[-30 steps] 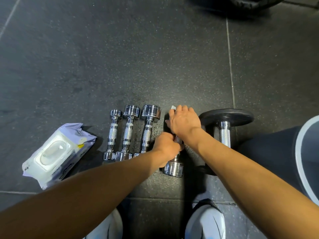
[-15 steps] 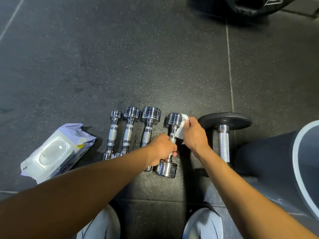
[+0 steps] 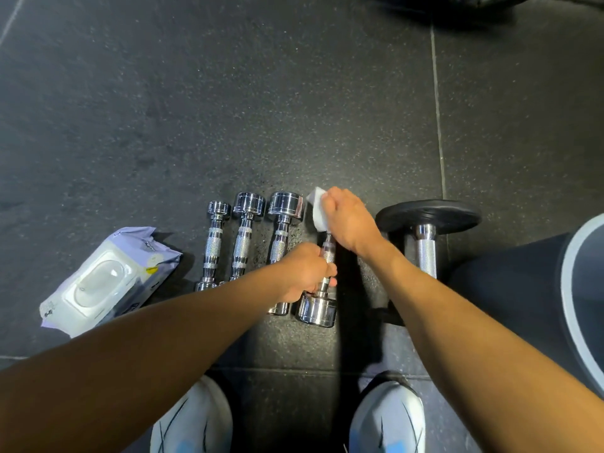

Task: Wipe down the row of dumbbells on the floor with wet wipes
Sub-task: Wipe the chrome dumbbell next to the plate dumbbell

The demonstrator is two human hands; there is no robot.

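Several chrome dumbbells lie side by side on the dark rubber floor. My left hand (image 3: 307, 269) grips the knurled handle of the fourth chrome dumbbell (image 3: 316, 310). My right hand (image 3: 348, 219) holds a white wet wipe (image 3: 317, 209) wrapped over that dumbbell's far head, which is hidden under the wipe and hand. To its left lie three smaller chrome dumbbells (image 3: 281, 223). A bigger dumbbell with black plates (image 3: 426, 217) lies to the right.
A pack of wet wipes (image 3: 104, 282) with its lid closed lies on the floor at the left. My two white shoes (image 3: 387, 420) stand at the bottom edge, my knee at the right. A dark object sits at the top edge.
My right hand has slid the wipe from the handle side back up over the far head, which showed bare half a second ago. My left hand keeps its grip on the handle.
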